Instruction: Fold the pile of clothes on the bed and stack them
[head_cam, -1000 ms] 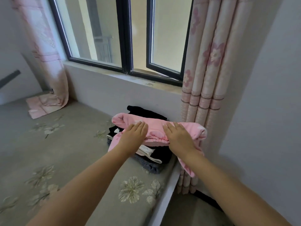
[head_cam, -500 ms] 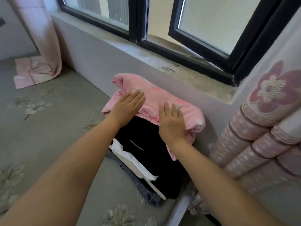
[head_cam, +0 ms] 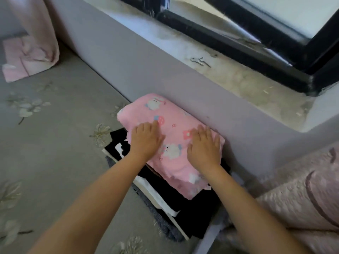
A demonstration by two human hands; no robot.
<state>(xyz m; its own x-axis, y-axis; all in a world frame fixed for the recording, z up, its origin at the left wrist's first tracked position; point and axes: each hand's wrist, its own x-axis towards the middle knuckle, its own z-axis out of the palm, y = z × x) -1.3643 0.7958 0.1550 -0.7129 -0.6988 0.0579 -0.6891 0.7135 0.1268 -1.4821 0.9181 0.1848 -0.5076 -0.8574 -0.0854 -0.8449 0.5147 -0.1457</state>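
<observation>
left hand (head_cam: 145,142): bare, no rings | right hand (head_cam: 204,148): bare | forearms: bare, sleeveless

2 hands — left hand (head_cam: 145,142), right hand (head_cam: 204,147) — on 1 pink garment (head_cam: 170,129); 1 stack of clothes (head_cam: 183,198); 2 pink curtains (head_cam: 36,24) (head_cam: 300,202); 1 window frame (head_cam: 256,39).

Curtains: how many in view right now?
2. One curtain hangs at the far left, its hem pooled on the bed. The other curtain is bunched at the lower right, beside the stack of clothes. Others may lie out of frame.
</observation>
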